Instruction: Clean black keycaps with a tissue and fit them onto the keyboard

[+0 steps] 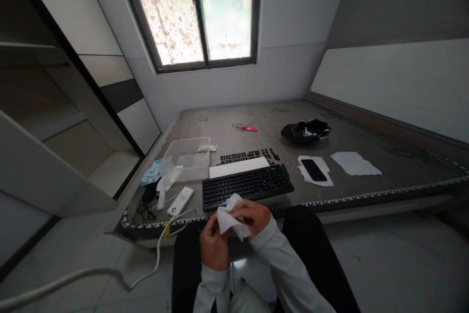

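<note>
Both my hands hold one crumpled white tissue [231, 219] in front of the mattress edge. My left hand [215, 247] grips its left side, fingers closed. From the right, my right hand [255, 217] pinches the tissue with bent fingers; whether something small is inside the folds is hidden. Just beyond the hands lies a black keyboard [249, 185] whose key area looks dark and studded. A white strip [240, 167] sits along its back edge. Behind that, loose black keycaps [244, 156] are laid out in rows.
Left on the mattress [220, 127] are a clear plastic box [190, 176], a white power strip [181, 201] and its cable. A phone [314, 170] on white paper, another paper sheet [355, 163] and a black cap [307, 131] lie right. A red item [246, 128] is farther back.
</note>
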`<state>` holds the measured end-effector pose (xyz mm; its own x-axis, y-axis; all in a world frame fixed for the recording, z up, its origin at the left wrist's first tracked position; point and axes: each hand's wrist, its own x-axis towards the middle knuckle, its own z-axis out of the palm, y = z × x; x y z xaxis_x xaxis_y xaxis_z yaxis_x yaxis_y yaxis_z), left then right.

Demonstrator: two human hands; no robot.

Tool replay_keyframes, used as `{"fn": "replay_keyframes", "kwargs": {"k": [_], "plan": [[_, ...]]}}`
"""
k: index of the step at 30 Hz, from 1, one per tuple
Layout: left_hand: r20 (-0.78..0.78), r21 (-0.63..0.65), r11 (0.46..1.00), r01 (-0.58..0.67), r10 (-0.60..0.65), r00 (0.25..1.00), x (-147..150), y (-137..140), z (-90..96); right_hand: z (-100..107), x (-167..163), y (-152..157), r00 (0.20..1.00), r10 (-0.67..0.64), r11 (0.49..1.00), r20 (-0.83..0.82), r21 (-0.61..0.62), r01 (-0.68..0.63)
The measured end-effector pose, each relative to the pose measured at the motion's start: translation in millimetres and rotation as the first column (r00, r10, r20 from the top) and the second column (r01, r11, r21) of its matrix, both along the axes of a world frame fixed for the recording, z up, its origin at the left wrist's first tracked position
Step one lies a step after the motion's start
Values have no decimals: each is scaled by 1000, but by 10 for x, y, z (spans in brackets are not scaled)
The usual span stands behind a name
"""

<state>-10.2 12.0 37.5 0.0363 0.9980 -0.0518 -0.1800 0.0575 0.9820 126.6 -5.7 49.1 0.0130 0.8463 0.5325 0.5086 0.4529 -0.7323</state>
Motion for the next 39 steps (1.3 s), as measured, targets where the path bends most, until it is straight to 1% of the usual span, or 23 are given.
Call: {"fn": "replay_keyframes", "kwargs": {"k": [1,3,5,7,8,10,12,14,16,17,19,21,24,25,27,29,32,34,37,39], "plan": [[36,-27,1000,3,-2,999,8,23,-13,11,18,-6,1000,7,1000,4,-3,-7],[94,-69,997,31,-24,995,22,67,-46,38,64,-14,999,-33,999,10,-16,33],[118,-87,994,69,-58,991,32,96,-79,45,119,-3,991,-131,990,-1,-49,131],[134,-93,992,81,-68,989,45,106,-101,10,164,30,972,-233,967,-41,-112,227],[146,-100,991,88,-72,987,54,103,-106,-24,176,53,966,-251,960,-60,-140,241],[167,-110,989,99,-79,983,79,87,-103,-113,169,97,973,-209,970,-97,-143,195],[170,-111,990,91,-72,983,107,65,-85,-206,129,127,981,-118,988,-155,-122,99],[158,-106,992,67,-50,986,129,48,-59,-270,78,137,971,-41,983,-234,-184,-2],[146,-106,993,47,-31,989,138,43,-34,-284,43,134,954,-22,958,-298,-280,-66],[135,-100,994,38,-24,991,138,46,-23,-272,37,132,949,-33,950,-315,-305,-68],[91,-81,996,38,-31,995,129,61,-8,-220,47,127,942,-84,955,-325,-295,-17],[37,-55,997,53,-51,998,120,80,0,-154,75,124,936,-157,960,-314,-269,71],[-9,-20,997,72,-73,997,130,85,6,-90,116,116,918,-281,935,-280,-296,196],[-13,-9,997,72,-72,997,140,78,7,-84,126,113,909,-312,923,-278,-315,220],[-29,6,997,75,-75,997,162,53,10,-93,141,109,892,-327,917,-312,-333,219],[-58,23,999,41,-39,998,179,23,12,-115,156,112,881,-270,935,-389,-326,142],[-109,53,997,-47,53,993,180,-11,17,-149,176,134,894,-96,961,-437,-273,-31],[-136,64,994,-88,96,986,168,-20,24,-166,176,150,905,-6,961,-424,-252,-111],[-166,66,988,-140,149,975,147,-24,41,-174,136,153,896,56,958,-440,-229,-173],[-179,79,982,-174,185,966,137,-28,48,-165,95,133,888,101,946,-449,-231,-225]]}}
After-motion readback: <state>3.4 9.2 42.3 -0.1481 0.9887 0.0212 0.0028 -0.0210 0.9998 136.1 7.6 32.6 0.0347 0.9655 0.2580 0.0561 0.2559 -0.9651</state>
